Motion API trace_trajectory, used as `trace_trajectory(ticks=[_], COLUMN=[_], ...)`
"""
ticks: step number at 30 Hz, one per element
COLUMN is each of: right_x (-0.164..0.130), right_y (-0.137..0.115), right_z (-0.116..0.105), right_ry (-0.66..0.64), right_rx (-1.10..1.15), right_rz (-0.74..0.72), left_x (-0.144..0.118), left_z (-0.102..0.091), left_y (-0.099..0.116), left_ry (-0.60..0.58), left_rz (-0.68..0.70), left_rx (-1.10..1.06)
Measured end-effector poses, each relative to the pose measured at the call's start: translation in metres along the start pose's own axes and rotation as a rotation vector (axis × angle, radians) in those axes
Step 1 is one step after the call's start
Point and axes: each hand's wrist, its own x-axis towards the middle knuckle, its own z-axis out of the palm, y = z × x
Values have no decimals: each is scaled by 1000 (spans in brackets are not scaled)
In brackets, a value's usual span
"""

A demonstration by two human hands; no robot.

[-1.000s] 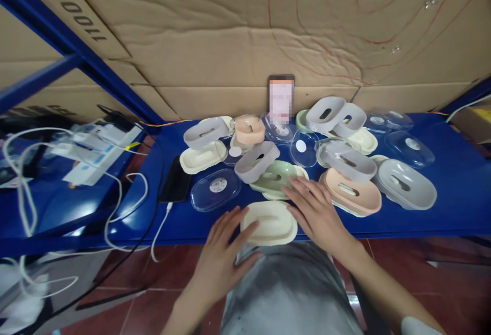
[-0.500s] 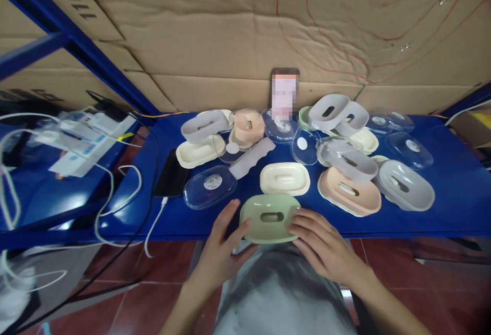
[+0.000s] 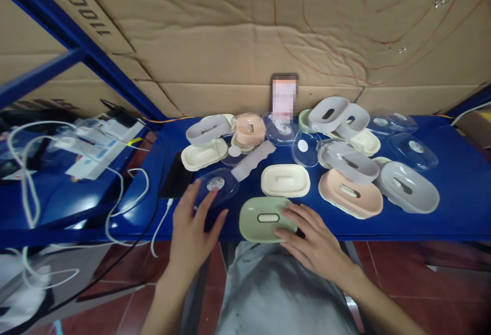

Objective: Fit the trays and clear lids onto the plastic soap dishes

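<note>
A pale green oval soap dish (image 3: pixel 261 217) with a slot in its middle lies at the front edge of the blue shelf (image 3: pixel 452 212). My right hand (image 3: pixel 312 240) rests on its right side, fingers spread. My left hand (image 3: pixel 192 227) is off the dish, fingers apart, reaching over a clear oval lid (image 3: pixel 215 190) with a round sticker, and touches or nearly touches it. A cream oval dish (image 3: pixel 286 180) sits just behind the green one.
Several grey, peach, cream and clear dish parts crowd the shelf behind and to the right. A phone (image 3: pixel 284 97) leans on the cardboard wall. A black phone (image 3: pixel 175 176) with a white cable lies left. White cables and boxes (image 3: pixel 102 143) lie on the left shelf.
The green dish replaced the cream one at the front edge, the cream one now behind it. My left hand left the green dish and moved left toward the clear lid.
</note>
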Motion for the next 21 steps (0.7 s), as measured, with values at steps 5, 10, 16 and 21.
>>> trace_trajectory(ticks=[5, 10, 16, 21], right_x=[-1, -3, -6, -6], right_y=[1, 0, 2, 4], right_z=[-1, 2, 5, 3], right_ry=[-21, 17, 24, -47], right_rx=[-8, 40, 52, 52], right_rz=[44, 128, 152, 133], left_x=[8, -14, -17, -7], left_z=[2, -9, -3, 15], left_y=[-25, -12, 36, 50], left_ry=[-140, -118, -187, -195], left_rz=[-40, -85, 135, 284], left_rx=[2, -183, -352, -347])
